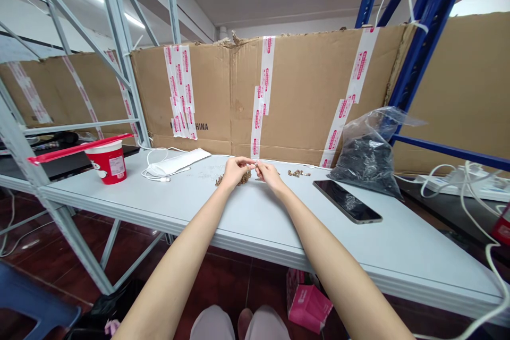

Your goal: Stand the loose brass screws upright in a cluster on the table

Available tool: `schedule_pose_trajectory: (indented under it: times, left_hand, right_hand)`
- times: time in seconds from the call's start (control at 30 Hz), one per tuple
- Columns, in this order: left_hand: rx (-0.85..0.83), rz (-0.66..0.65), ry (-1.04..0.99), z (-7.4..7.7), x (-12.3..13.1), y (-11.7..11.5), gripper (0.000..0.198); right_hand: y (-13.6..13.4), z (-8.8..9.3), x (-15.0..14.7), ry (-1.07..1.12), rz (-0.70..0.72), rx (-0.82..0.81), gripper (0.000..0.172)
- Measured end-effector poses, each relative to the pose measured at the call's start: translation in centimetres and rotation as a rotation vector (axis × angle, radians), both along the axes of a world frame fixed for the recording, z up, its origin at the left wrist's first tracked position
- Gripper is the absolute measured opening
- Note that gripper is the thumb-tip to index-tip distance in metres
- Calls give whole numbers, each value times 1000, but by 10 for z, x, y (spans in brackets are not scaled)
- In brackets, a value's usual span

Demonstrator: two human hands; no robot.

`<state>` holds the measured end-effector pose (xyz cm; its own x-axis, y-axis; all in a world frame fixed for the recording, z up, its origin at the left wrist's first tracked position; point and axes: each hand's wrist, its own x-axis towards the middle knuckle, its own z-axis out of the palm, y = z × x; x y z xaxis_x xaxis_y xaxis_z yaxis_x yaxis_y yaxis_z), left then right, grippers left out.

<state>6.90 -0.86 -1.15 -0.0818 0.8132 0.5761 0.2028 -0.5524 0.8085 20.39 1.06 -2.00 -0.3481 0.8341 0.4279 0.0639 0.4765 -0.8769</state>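
My left hand (237,171) and my right hand (270,176) meet above the white folding table (255,223), their fingertips pinching something tiny between them (255,164). It is too small to identify. Just below my left hand lies a loose heap of small brass-coloured pieces (239,179), partly hidden by that hand. A second small heap (298,173) sits to the right of my right hand, and neither hand touches it.
A black phone (347,201) and a clear bag of dark parts (368,156) lie to the right. To the left are a white pouch with a cable (175,163) and a red cup (107,162). Taped cardboard (295,90) walls the table's far edge, with metal shelving uprights (422,48) beside it.
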Motion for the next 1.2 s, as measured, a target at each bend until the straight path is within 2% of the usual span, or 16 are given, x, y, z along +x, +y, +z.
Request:
schedule_pose_trajectory:
  times: [0.2,0.4,0.67,1.0,1.2]
  left_hand:
    - [4,29,4,0,-1,1,17]
    - [-1,10,21,-1,0,1,18]
    - [-21,43,3,-2,-1,2,20]
    - [-16,31,28,-4,0,3,21]
    - [-49,28,3,-1,0,1,21]
  right_hand:
    - [-4,3,0,46,54,11,42]
    - [2,-1,1,-8,11,8,48]
    - [-4,4,2,48,98,-42,43]
    - [-1,3,2,8,40,-22,47]
    - [-4,5,4,24,63,-8,42]
